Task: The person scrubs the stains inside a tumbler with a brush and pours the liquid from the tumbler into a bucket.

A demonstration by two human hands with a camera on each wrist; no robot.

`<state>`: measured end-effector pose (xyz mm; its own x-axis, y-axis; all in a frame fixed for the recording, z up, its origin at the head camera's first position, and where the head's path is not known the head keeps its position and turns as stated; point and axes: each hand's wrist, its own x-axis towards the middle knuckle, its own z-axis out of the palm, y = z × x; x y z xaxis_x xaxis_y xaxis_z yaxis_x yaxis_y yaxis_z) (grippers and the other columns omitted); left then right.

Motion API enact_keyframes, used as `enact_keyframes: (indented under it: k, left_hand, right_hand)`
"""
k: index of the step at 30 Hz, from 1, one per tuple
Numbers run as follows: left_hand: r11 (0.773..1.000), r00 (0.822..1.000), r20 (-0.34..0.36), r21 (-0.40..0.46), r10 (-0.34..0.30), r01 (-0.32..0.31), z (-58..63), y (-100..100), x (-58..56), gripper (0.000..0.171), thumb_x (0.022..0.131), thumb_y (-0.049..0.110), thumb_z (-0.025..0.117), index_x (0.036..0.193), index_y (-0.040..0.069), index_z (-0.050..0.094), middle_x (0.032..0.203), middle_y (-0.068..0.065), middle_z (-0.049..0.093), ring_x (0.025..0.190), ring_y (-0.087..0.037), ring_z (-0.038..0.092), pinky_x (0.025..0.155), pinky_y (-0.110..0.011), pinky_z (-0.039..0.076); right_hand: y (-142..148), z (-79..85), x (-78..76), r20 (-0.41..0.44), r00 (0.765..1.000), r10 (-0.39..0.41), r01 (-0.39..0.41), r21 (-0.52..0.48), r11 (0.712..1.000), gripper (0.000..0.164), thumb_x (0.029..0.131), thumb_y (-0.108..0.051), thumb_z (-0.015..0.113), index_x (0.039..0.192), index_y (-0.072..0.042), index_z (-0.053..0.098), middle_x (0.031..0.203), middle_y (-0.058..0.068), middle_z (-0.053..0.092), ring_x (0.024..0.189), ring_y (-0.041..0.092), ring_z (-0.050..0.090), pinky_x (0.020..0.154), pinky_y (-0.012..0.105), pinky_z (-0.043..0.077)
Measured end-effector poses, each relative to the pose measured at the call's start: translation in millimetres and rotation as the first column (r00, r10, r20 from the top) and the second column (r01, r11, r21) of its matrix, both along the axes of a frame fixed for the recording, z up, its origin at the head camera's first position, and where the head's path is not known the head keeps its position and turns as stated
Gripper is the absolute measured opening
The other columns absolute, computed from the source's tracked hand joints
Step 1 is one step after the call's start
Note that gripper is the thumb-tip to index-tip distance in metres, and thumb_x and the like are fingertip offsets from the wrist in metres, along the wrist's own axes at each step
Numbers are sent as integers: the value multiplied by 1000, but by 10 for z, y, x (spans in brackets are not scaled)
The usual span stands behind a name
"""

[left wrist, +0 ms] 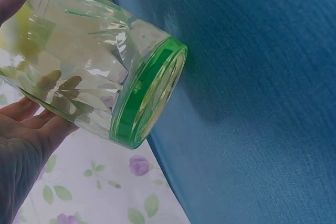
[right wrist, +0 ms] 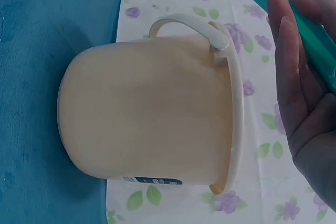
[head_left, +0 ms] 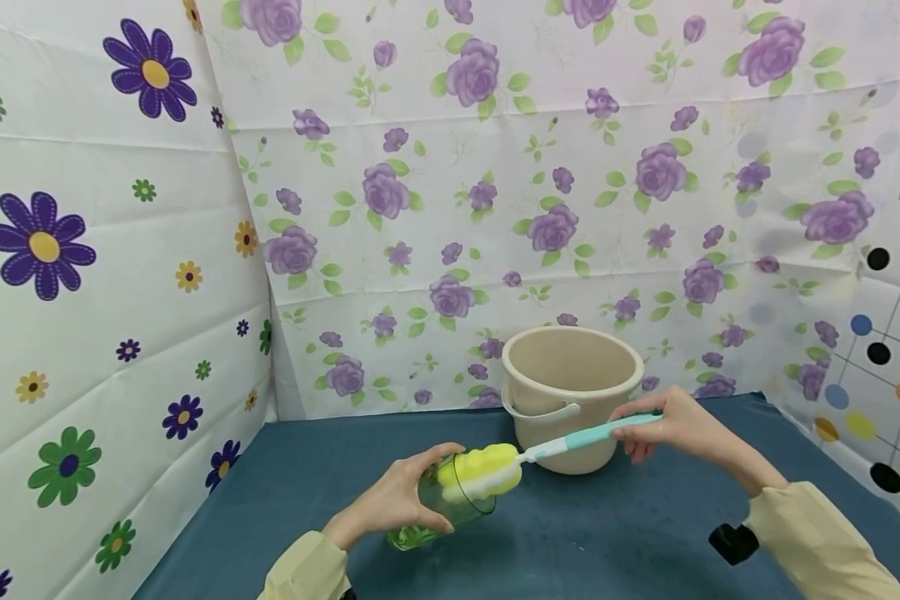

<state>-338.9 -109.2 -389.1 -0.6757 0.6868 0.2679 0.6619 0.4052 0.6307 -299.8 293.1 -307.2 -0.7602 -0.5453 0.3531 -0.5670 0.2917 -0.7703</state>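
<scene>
My left hand (head_left: 401,496) grips a clear green-tinted glass (head_left: 450,500), tilted with its mouth up to the right. Its thick green base (left wrist: 149,93) shows in the left wrist view, held off the blue cloth. A bottle brush has its yellow and white sponge head (head_left: 483,468) partly inside the glass's mouth. My right hand (head_left: 671,429) holds the brush by its turquoise handle (head_left: 603,432), thumb and fingers round it. In the right wrist view the handle (right wrist: 310,30) crosses the fingers; the sponge head is out of that view.
Behind the brush stands a beige bucket (head_left: 570,400), its handle (head_left: 540,412) hanging at the front left. Dark blue cloth (head_left: 330,467) covers the table. Flower-patterned sheets (head_left: 420,208) hang at the back and left, and a dotted sheet (head_left: 892,333) at the right.
</scene>
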Motion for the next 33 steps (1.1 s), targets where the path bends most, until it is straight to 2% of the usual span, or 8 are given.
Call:
enact_keyframes:
  k: [6,11,22,27,33]
  left_hand:
    - [1000,1000,-8,3,4,-4,1,-8,4,86,64,38,81,136,38,33,122,7,47,101,-14,49,77,-39,43]
    - [1000,1000,-2,-4,5,-5,2,-5,12,86,64,40,80,136,40,33,124,8,46,102,-15,48,77,-40,42]
    - [1000,1000,16,-19,2,-2,-19,-18,3,85,66,43,78,137,40,31,132,0,41,107,-22,47,76,-45,42]
    - [1000,1000,19,-22,13,-12,-18,-20,-7,86,65,43,78,137,41,31,129,-2,44,106,-21,47,75,-44,42]
    - [1000,1000,8,-6,5,-5,-10,-7,-22,86,65,40,80,136,39,32,117,5,50,98,-15,49,72,-39,43]
  right_hand:
    - [1,26,2,-6,1000,-23,24,10,1000,18,85,-3,61,101,5,65,71,14,64,57,28,61,50,41,49]
    - [46,-21,-23,-29,1000,5,-4,37,999,16,86,2,59,99,7,65,71,15,63,56,29,61,49,41,49]
    - [103,-72,22,20,1000,-8,7,53,999,20,85,-3,61,101,8,64,66,10,64,54,28,61,49,43,48]
    - [109,-65,12,7,1000,1,-2,40,999,19,86,-1,60,102,7,64,67,10,64,54,30,60,48,42,48]
    - [87,17,39,-19,1000,-23,24,31,999,18,86,0,59,102,7,64,70,12,64,55,28,61,48,41,49]
